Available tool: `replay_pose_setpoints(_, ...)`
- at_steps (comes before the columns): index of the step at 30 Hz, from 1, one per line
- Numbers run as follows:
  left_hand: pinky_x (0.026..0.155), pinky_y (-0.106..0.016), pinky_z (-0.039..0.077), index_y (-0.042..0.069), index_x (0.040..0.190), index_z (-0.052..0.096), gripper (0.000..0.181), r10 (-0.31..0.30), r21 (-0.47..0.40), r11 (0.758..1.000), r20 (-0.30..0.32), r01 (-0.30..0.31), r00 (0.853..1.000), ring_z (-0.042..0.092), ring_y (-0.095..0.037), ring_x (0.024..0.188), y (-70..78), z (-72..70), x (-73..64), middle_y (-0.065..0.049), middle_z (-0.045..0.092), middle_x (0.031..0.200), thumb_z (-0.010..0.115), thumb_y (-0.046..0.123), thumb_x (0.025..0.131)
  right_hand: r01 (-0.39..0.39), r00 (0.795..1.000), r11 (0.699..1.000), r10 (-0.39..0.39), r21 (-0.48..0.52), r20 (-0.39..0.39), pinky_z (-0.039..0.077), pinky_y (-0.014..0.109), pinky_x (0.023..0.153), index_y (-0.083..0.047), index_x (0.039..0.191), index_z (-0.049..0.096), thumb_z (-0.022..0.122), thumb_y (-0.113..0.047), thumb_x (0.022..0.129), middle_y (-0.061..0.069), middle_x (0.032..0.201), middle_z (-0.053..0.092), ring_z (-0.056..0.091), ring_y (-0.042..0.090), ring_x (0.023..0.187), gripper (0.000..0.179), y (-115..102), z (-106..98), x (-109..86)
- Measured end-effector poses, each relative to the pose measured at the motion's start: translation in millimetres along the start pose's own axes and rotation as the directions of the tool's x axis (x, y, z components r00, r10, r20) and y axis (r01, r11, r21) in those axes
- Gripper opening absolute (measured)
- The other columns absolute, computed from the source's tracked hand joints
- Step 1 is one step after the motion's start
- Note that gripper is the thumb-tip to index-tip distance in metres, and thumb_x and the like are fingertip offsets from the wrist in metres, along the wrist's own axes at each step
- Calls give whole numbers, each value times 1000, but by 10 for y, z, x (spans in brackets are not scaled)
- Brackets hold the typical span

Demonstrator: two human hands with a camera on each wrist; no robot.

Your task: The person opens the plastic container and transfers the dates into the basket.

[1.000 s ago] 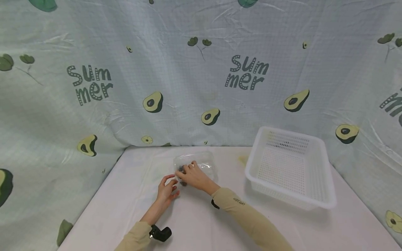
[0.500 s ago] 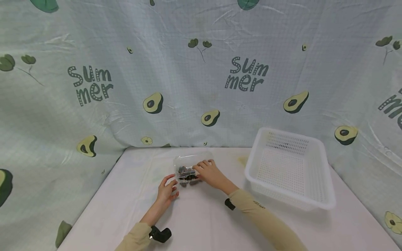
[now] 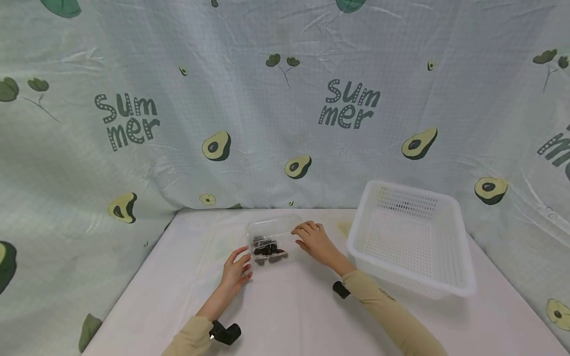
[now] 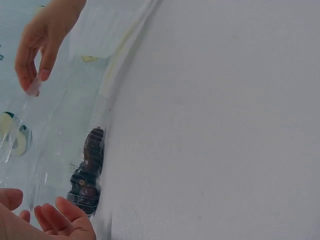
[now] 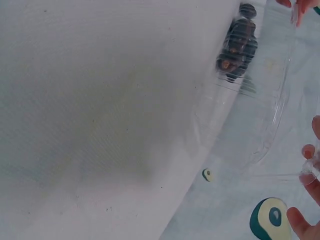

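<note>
We have the clear rectangular plastic box (image 3: 275,227) lying lengthwise left to right on the white tabletop (image 3: 276,316), our right grip (image 3: 316,242) pinching its right end, our left grip (image 3: 236,272), whose hold we cannot tell, nearer the dark brown rounded pieces (image 3: 268,250) at its near left.

Before you is a table (image 3: 285,316) with a flat white top. At your 12 o'clock, a clear plastic container (image 3: 280,231) rests on it near the far edge; at your 2 o'clock, a white perforated basket (image 3: 403,272) stands upright, apart from the container.
</note>
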State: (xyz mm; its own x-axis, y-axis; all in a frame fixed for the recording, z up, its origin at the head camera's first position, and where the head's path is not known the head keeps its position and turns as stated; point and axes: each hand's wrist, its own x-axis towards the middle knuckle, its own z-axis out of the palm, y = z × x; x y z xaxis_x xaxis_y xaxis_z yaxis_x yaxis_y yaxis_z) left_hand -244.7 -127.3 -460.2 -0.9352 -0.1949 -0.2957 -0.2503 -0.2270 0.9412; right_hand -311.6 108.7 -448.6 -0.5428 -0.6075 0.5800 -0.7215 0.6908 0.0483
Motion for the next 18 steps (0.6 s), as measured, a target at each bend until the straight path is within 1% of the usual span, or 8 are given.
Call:
replay_pose_setpoints(2,56,-24,41,8,126,45,38,8,26,1000,0,-8,1000,46,-8,65,10,-7,2,2,51,91,52,13,89,-24,999,999,25,30,-24,41,40,79,-16,106,59,62,-19,84,-1,108,58,49,19,100,23,16,-9,5)
replay_pose_setpoints(5,58,-24,42,6,126,45,39,28,64,998,6,-28,1000,44,-10,69,19,-12,11,4,52,88,52,11,88,-63,995,994,69,88,-68,42,41,77,-14,107,59,61,-17,84,1,107,58,50,20,98,23,33,-31,23)
replay_pose_setpoints(7,59,-24,42,3,126,46,40,54,90,994,8,-54,999,43,-11,71,20,-16,22,6,51,84,53,9,87,-75,991,989,87,123,-97,42,40,75,-13,107,60,61,-15,84,2,107,58,51,20,96,23,42,-41,42)
replay_pose_setpoints(9,59,-23,42,2,125,46,40,81,118,990,4,-81,997,43,-11,72,26,-18,32,6,49,84,53,7,87,-74,988,985,94,156,-122,43,39,73,-11,106,60,61,-13,84,3,106,58,52,21,95,23,48,-51,66)
replay_pose_setpoints(11,59,-24,42,1,124,47,39,112,149,983,4,-112,994,45,-12,74,31,-25,39,2,48,88,54,7,86,-68,985,982,94,176,-146,43,37,71,-9,106,61,62,-10,83,4,106,58,52,22,93,23,57,-48,94)
replay_pose_setpoints(13,61,-26,44,1,123,48,38,138,182,974,4,-137,990,48,-14,78,41,-29,42,-3,48,96,54,7,86,-61,978,977,99,205,-183,43,37,69,-7,104,62,64,-7,81,6,104,59,53,22,91,23,67,-44,125)
replay_pose_setpoints(15,64,-28,45,2,123,49,38,164,216,963,5,-161,986,51,-15,80,52,-31,48,-9,48,103,55,8,86,-60,969,969,114,240,-220,44,37,70,-5,102,63,65,-5,79,7,103,59,54,23,90,23,81,-39,156)
replay_pose_setpoints(18,67,-30,46,3,122,51,38,199,258,946,14,-196,980,53,-10,79,69,-27,63,-16,48,110,57,9,85,-72,954,954,151,291,-258,45,39,76,-3,100,63,64,-5,80,9,103,60,55,25,94,21,105,-30,196)
